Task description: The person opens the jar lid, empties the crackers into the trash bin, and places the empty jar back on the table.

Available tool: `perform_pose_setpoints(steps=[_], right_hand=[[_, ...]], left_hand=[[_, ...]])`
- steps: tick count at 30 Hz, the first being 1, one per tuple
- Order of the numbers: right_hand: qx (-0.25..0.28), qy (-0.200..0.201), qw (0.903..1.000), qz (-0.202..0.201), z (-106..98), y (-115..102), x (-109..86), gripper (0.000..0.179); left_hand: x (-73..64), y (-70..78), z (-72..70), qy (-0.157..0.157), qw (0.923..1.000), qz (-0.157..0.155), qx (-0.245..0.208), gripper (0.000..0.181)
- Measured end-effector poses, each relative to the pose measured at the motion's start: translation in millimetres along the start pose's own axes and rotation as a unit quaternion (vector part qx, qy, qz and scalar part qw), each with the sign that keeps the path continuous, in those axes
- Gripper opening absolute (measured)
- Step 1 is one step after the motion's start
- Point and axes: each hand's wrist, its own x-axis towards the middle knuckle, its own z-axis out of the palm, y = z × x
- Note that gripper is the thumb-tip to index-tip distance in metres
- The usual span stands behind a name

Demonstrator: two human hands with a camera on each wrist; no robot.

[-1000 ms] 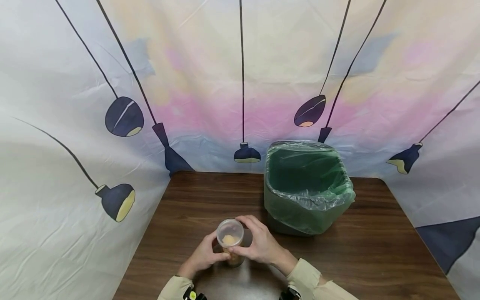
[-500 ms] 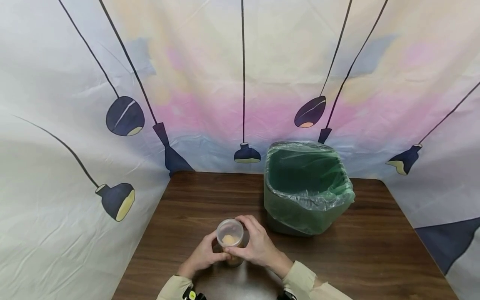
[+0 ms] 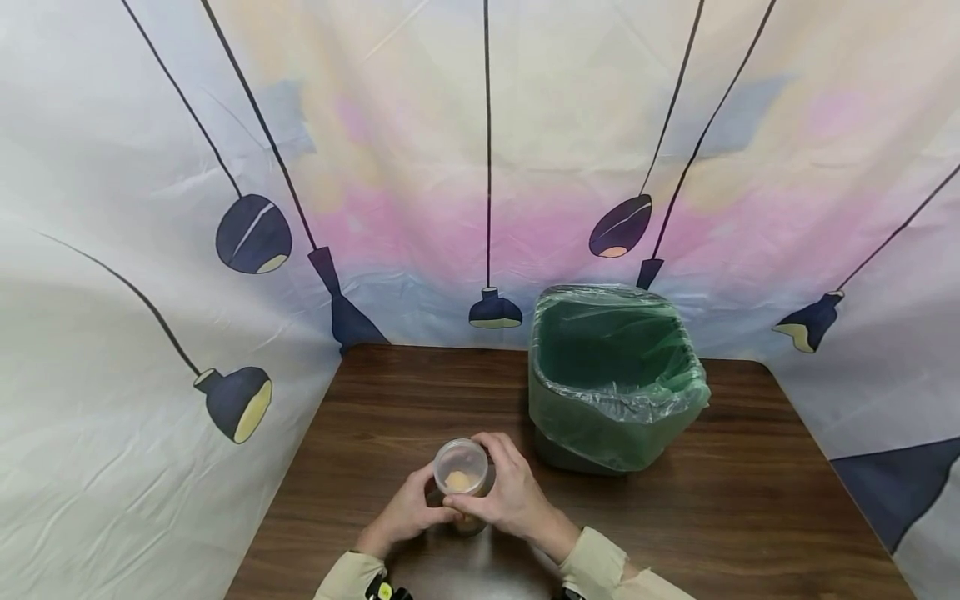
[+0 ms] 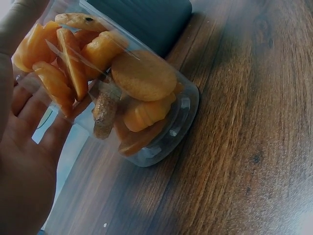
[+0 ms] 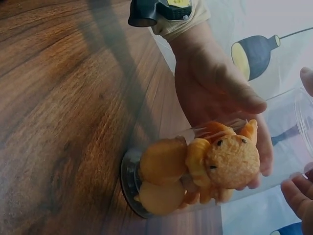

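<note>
A clear plastic jar [image 3: 460, 461] stands between both hands near the front of the table, its base seemingly on the wood. Orange-brown biscuits [image 4: 142, 76] and ridged orange pieces fill its lower part. My left hand [image 3: 408, 507] grips the jar's body, thumb in front and fingers behind. In the right wrist view, that left hand [image 5: 210, 83] wraps the side of the jar. My right hand [image 3: 517, 492] holds the round top, thumb at the near rim and fingers over the far side. Whether a separate lid covers the top is hard to tell.
Behind and to the right of the jar stands a bin [image 3: 618, 417] lined with a green plastic bag, its mouth uncovered. The dark wood table [image 3: 720, 517] ends at a printed cloth backdrop [image 3: 420, 167] painted with hanging lamps.
My right thumb has slid left along the near rim of the jar's top, and the right wrist has shifted slightly left. The left hand and the jar stay about where they were.
</note>
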Motion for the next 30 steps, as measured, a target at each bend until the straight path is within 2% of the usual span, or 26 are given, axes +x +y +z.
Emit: perform_pose_setpoints(steps=[3, 9, 14, 18, 23, 26, 30], right_hand=[[0.001, 0.004, 1.0, 0.001, 1, 0, -0.2, 0.076], [0.002, 0.026, 0.9992, -0.032, 3, 3, 1.1, 0.07], [0.018, 0.02, 0.9986, -0.045, 1, 7, 4.1, 0.069], [0.027, 0.013, 0.9981, -0.055, 0, 9, 7.1, 0.069], [0.044, -0.001, 0.9977, -0.052, -1, 11, 9.5, 0.069], [0.048, -0.01, 0.9974, -0.053, -3, 14, 10.6, 0.069], [0.05, -0.03, 0.9956, -0.074, -6, 20, 14.3, 0.068]], left_hand=[[-0.5, -1.1, 0.1, 0.0, 1.0, 0.001, 0.003, 0.07], [0.4, 1.0, 0.5, 0.0, 0.9999, -0.01, 0.004, 0.067], [2.0, 3.9, 1.9, 0.019, 0.9996, 0.001, 0.023, 0.066], [4.0, 13.1, 1.6, 0.035, 0.9987, 0.013, 0.035, 0.064], [7.3, 29.1, -1.2, 0.028, 0.9991, 0.007, 0.03, 0.062], [6.9, 22.7, -0.7, 0.026, 0.9992, -0.008, 0.029, 0.062], [5.1, 7.2, 0.5, 0.027, 0.999, -0.022, 0.029, 0.065]])
